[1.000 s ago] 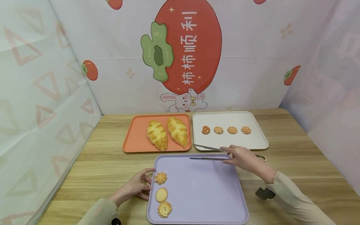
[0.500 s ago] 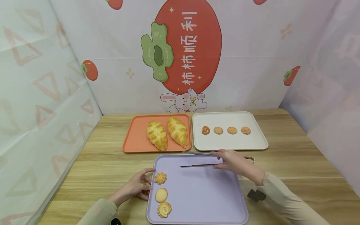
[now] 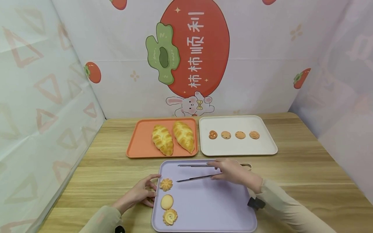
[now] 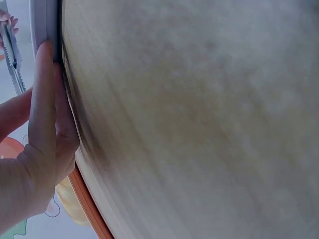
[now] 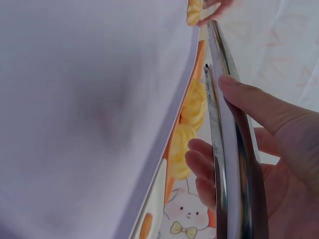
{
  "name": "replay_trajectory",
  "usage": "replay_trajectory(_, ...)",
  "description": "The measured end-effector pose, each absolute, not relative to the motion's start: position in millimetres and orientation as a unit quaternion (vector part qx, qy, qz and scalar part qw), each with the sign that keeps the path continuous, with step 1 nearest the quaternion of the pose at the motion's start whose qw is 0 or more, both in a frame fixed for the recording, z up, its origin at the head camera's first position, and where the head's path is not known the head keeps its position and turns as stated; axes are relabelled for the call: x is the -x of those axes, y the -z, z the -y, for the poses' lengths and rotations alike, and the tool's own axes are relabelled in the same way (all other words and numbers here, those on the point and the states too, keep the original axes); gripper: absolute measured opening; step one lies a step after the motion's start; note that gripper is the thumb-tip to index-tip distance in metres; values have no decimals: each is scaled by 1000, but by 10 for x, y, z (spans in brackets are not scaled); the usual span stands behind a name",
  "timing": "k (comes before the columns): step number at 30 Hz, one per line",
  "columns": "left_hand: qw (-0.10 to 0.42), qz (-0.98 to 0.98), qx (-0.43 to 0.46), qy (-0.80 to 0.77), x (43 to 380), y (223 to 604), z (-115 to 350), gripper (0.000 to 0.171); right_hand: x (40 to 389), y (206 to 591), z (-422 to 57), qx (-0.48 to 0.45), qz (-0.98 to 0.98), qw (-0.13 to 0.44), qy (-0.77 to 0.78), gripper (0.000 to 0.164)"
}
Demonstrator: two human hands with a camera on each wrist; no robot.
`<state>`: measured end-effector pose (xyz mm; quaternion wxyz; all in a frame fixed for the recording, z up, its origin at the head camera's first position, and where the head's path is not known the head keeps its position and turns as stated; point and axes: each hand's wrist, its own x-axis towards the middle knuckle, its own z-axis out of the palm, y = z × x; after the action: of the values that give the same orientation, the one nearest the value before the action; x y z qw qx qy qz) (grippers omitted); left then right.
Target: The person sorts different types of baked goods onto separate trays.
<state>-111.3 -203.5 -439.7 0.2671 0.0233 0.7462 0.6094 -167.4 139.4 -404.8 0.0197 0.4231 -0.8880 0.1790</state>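
Observation:
Over the lilac tray point(image 3: 209, 204), my right hand point(image 3: 233, 173) grips metal tongs point(image 3: 201, 177), with the thumb on one arm and fingers on the other. The arms of the tongs stand apart, with nothing between their serrated tips, which point left toward a flower-shaped cookie point(image 3: 166, 184). Below that cookie on the tray lie a plain round cookie point(image 3: 167, 202) and a ruffled swirl cookie point(image 3: 170, 216). My left hand point(image 3: 140, 193) rests against the tray's left rim. In the left wrist view, its extended fingers point(image 4: 42, 99) touch the rim's side.
Behind the lilac tray, an orange tray point(image 3: 141, 137) holds two braided-looking breads point(image 3: 162, 139). Beside it, a white tray point(image 3: 239, 149) carries a pretzel point(image 3: 213, 135) and several cookies point(image 3: 240, 135) in a row. Printed cloth walls point(image 3: 122, 90) stand around the wooden table point(image 3: 303, 155).
My right hand has moved left and toward me with the tongs, from near the white tray to over the lilac tray. The tongs' arms have spread wider. My left hand stays put.

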Motion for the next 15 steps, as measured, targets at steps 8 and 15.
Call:
replay_trajectory(8, 269, -747, -27, -607, 1109, 4389, 2033, 64, 1643, 4066, -1246, -439, 884, 9, -162, 44)
replay_trajectory(15, 268, -746, -31, -608, 1102, 4385, 2037, 65, 1644, 4103, -1138, -458, 876, 10, -155, 45)
